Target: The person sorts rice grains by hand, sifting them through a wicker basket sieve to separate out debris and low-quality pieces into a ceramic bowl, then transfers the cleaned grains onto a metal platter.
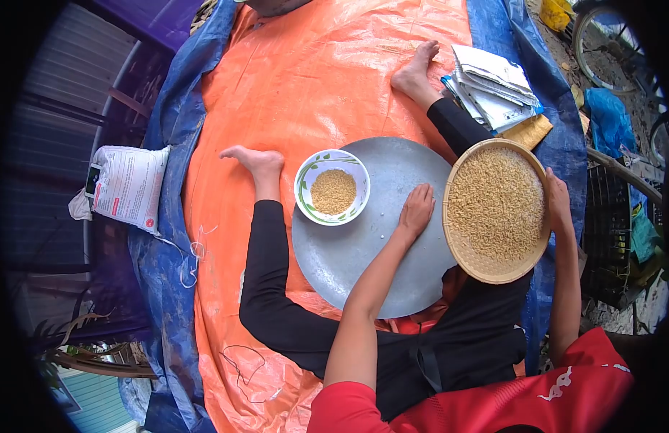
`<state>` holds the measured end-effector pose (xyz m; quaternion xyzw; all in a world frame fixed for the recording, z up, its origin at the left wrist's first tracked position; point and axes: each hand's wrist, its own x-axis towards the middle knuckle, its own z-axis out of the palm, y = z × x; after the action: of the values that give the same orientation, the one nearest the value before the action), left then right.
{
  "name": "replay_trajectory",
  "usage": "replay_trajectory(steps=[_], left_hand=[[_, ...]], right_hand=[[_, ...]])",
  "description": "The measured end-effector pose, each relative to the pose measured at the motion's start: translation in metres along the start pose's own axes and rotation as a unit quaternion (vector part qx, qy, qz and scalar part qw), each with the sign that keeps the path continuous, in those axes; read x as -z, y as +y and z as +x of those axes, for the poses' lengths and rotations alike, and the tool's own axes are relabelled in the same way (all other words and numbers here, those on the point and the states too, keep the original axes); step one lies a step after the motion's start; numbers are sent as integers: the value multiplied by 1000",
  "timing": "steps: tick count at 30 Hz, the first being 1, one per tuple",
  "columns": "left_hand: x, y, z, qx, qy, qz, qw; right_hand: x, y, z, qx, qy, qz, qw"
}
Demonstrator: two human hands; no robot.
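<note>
So — left hand [419,208] flat on grey tray [386,268], right hand [558,196] tight around edge of grain basket [502,271].

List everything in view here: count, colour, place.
Metal disc: one, grey, centre
Bowl: one, white and green, on disc
Woven basket: one, tan, right of centre
Grain: two batches, golden, bowl and basket
Orange tarp: one, orange, beneath disc
Blue tarp: count unclear, blue, both sides
Folded sacks: one stack, white, upper right
White sack: one, white, left
Phone-like object: one, dark, on white sack
Thin cords: two, white and dark, left
Purple sheeting: count unclear, purple, upper left
Bicycle wheels: two partial, grey, right
Blue plastic: one, blue, right
Black crate: one, black, right
Left hand: one, bare, on disc
Right hand: one, bare, basket's right rim
Legs: two, black trousers, around disc
Feet: two, bare, upper middle
Shirt: one, red, bottom
</note>
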<state>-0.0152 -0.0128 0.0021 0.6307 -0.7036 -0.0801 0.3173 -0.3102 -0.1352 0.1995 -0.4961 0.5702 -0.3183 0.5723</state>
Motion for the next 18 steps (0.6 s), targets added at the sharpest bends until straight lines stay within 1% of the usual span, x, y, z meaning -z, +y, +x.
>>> replay_trajectory(steps=[3, 5, 8, 11, 14, 15, 17, 18], left_hand=[[-3, 2, 2, -5, -16, 12, 1000], [-3, 4, 1, -4, -28, 15, 999], [-8, 0, -1, -34, 9, 44, 998], [-8, 1, -2, -41, 7, 56, 998], [-7, 0, 0, -13, -45, 36, 998], [-5, 1, 1, -4, -30, 55, 998], [-1, 2, 3, 15, -1, 92, 996], [2, 3, 4, 43, -11, 94, 995]], right_hand=[[0, -1, 0, 9, 2, -9, 1000], [10, 12, 6, 6, -3, -3, 1000], [9, 12, 6, 0, -4, 3, 1000], [10, 12, 5, 2, -4, -3, 1000], [10, 11, 5, 7, -1, -14, 1000], [2, 1, 1, 6, -2, -11, 1000], [3, 3, 2, 4, -3, -7, 1000], [2, 2, 1, 1, -4, -3, 1000]])
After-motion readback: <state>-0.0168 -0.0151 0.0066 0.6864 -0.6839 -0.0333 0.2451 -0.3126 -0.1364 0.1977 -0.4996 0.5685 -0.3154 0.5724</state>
